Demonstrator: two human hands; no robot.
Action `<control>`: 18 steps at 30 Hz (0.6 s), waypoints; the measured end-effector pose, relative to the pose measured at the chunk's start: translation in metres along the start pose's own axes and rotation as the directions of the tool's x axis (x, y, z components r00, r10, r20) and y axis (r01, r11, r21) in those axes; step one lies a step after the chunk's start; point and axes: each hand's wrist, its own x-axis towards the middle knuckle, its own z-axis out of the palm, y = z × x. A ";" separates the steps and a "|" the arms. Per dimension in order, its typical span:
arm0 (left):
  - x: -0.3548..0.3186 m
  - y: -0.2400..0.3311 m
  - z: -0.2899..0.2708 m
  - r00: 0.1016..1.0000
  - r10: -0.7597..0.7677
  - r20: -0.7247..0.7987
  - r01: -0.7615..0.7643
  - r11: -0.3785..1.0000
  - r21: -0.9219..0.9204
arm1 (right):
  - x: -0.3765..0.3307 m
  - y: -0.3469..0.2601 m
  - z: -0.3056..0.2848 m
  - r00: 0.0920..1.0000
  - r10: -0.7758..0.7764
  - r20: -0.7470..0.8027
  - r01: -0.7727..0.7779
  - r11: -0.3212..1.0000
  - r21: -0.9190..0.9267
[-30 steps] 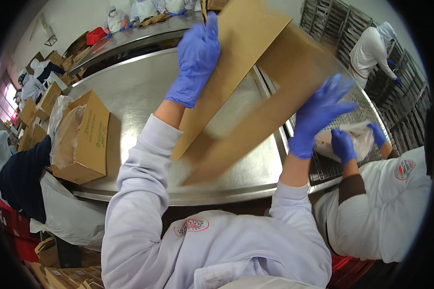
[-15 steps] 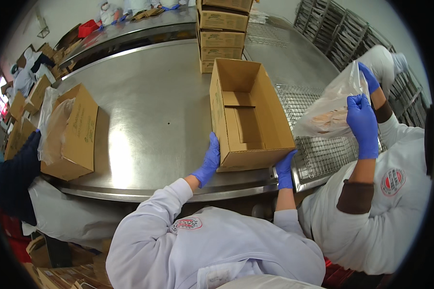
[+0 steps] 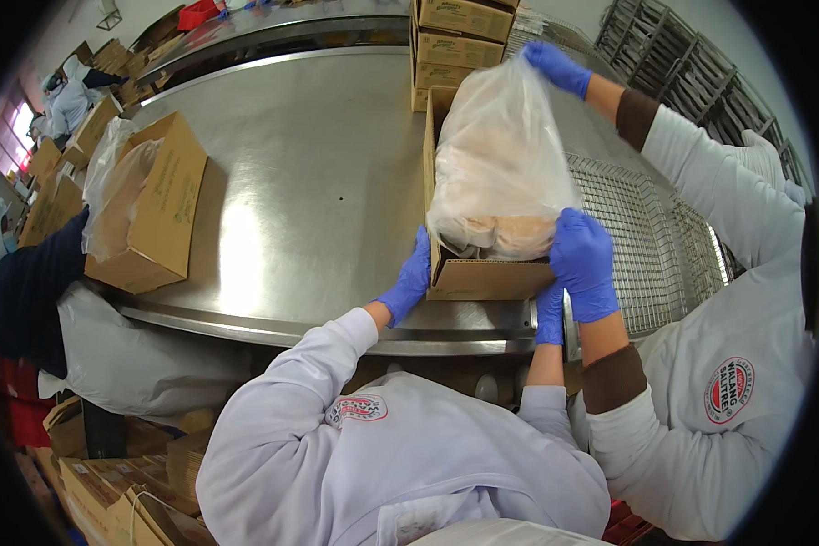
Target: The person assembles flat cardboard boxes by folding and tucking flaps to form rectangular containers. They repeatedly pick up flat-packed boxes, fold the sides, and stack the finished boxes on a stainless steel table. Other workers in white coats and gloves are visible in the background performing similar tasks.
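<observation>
An open cardboard box (image 3: 487,280) stands at the front edge of the steel table, between my two blue-gloved hands. My left hand (image 3: 409,280) presses its near left corner, fingers along the side. At the near right corner, my right hand (image 3: 550,314) grips the box, partly hidden behind a co-worker's hand. Over the box's opening lies a clear plastic bag (image 3: 500,150) filled with pale tan pieces, its kind hard to make out. The co-worker on my right holds it with both gloved hands, one (image 3: 560,71) at the far end and one (image 3: 584,264) at the near end.
Closed boxes (image 3: 460,50) are stacked beyond mine. To the right lie wire racks (image 3: 623,241). On the left, another bag-lined box (image 3: 168,205) stands beside a person in a dark sleeve (image 3: 41,259). Flat cardboard (image 3: 100,491) lies low at the left.
The co-worker has brought the filled bag from the wire rack on the right to over my box, lowering it partly inside. My hands stay on the box's near corners.
</observation>
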 end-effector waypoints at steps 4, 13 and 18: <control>0.000 0.051 -0.033 0.996 -0.079 -0.028 0.080 0.996 0.028 | -0.008 0.023 0.055 0.941 0.156 -0.299 -0.253 0.912 -0.321; 0.017 0.104 -0.246 0.838 0.363 -0.407 0.386 0.131 0.913 | 0.073 0.236 0.232 0.986 0.066 0.153 0.155 -0.032 -0.987; -0.078 0.115 -0.394 0.577 0.633 -0.515 0.659 0.011 0.752 | 0.098 0.320 0.319 0.417 0.339 0.843 0.880 0.080 -0.468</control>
